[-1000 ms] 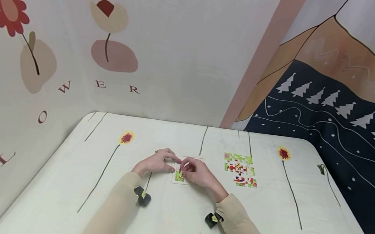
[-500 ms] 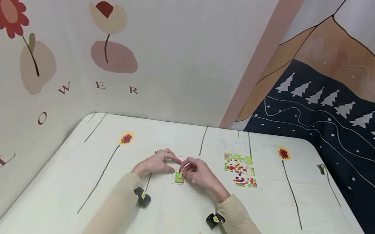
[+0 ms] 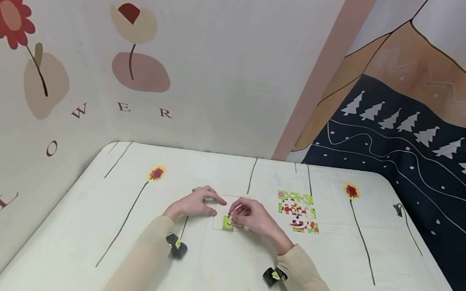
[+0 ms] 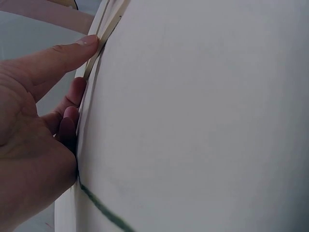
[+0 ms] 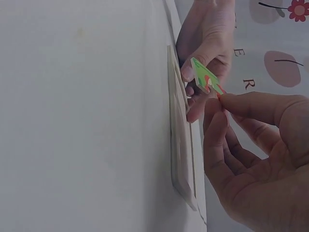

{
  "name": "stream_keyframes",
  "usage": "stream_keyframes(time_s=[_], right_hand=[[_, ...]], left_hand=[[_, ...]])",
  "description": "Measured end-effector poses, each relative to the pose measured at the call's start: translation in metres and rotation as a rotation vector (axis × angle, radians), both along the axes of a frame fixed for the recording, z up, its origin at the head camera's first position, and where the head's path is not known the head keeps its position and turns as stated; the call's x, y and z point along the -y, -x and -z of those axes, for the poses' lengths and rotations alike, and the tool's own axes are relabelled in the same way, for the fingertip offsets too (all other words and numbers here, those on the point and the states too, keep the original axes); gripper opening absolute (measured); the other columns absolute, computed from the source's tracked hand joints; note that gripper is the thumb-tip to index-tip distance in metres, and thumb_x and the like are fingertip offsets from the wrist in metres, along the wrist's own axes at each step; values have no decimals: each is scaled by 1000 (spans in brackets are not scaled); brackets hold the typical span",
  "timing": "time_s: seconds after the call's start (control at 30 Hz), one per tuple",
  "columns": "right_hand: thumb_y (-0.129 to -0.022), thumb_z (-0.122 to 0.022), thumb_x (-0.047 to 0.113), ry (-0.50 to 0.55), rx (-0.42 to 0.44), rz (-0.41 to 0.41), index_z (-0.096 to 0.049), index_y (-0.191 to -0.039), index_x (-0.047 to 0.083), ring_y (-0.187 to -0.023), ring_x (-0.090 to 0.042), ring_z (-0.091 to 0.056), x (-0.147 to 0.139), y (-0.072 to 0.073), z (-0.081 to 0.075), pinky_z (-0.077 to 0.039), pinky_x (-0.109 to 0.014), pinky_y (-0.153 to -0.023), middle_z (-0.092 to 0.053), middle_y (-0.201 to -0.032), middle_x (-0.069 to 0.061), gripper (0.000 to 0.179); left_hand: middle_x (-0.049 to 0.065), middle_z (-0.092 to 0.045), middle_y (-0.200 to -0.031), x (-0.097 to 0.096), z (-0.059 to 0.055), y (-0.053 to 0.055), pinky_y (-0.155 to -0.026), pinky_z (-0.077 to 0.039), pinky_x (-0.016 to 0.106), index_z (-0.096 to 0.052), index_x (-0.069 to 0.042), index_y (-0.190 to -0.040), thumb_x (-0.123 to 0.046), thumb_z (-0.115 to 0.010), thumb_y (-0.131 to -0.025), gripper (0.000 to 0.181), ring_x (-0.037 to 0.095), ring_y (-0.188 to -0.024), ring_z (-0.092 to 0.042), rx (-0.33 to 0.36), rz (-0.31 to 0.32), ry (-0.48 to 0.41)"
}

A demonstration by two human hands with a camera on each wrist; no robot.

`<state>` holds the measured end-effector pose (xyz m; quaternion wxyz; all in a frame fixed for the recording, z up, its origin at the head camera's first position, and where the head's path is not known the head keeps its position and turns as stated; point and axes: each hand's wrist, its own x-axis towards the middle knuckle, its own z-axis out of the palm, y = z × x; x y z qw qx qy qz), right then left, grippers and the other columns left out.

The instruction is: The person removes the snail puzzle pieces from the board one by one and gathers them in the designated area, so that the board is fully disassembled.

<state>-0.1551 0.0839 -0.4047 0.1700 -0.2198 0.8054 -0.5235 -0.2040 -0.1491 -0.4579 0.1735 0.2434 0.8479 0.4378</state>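
My right hand (image 3: 257,218) pinches a green jigsaw puzzle piece (image 5: 203,77) with red and white print between thumb and fingertips. In the right wrist view the piece is tilted and stands off the thin pale puzzle board (image 5: 177,145). From the head view it overlaps the lower part of that board. My left hand (image 3: 193,204) lies at the board's left side, thumb and forefinger stretched out to its edge. The left wrist view shows the thumb (image 4: 79,53) against the edge and the other fingers bent low beside it.
Right of the board lie several green, red and white puzzle pieces (image 3: 297,207), set out in loose rows. A white cloth with printed flowers (image 3: 351,191) covers the table. Printed curtains (image 3: 221,73) stand behind it.
My right hand has moved slightly right with the puzzle piece, away from the left fingers, showing more of the board between the hands. The left hand stays put.
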Motion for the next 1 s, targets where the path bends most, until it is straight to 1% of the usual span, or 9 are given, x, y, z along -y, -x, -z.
stream_keyframes(time_s=[0.13, 0.4, 0.63, 0.8, 0.9, 1.0], right_hand=[[-86, -58, -11, 5, -1, 0, -62, -98, -8, -74, -22, -58, -4, -2, -6, -43, -25, -63, -63, -88, -24, 13], [-86, -58, -11, -1, -2, 19, -62, -99, -8, -74, -21, -58, -16, -1, -6, -44, -26, -64, -63, -88, -23, 14], [-86, -57, -11, 5, 0, 46, -61, -100, -10, -76, -27, -60, -28, 0, -4, -44, -27, -67, -61, -87, -23, 14], [-87, -56, -11, 16, 17, 58, -60, -101, -11, -78, -30, -61, -37, -1, -7, -45, -26, -68, -60, -87, -23, 14], [-87, -55, -12, 18, 29, 64, -59, -102, -12, -78, -32, -62, -43, 1, -2, -46, -28, -67, -60, -87, -23, 16], [-87, -54, -13, 15, 28, 74, -59, -103, -12, -79, -34, -63, -51, 6, 11, -48, -30, -67, -60, -87, -22, 16]], left_hand=[[6, -52, -116, 0, 0, 0, -98, -26, 61, -72, -12, -113, -8, -73, -80, 33, 33, -117, -39, -3, 0, 3], [7, -51, -118, -2, 0, 0, -98, -26, 61, -73, -14, -112, -8, -74, -80, 32, 33, -119, -38, 20, -17, 3], [7, -51, -118, -2, 0, 0, -99, -27, 60, -72, -12, -112, -6, -73, -80, 32, 32, -118, -39, 19, -10, -9], [7, -51, -118, -2, -1, -1, -99, -27, 60, -72, -12, -112, -6, -73, -80, 32, 32, -118, -40, 26, -13, -18], [7, -51, -118, -2, 0, -1, -99, -26, 60, -72, -12, -111, -6, -74, -80, 32, 32, -118, -39, 28, -16, -20], [7, -51, -118, -1, 0, -1, -99, -26, 60, -73, -13, -111, -6, -74, -80, 31, 33, -119, -38, 26, -19, -18]])
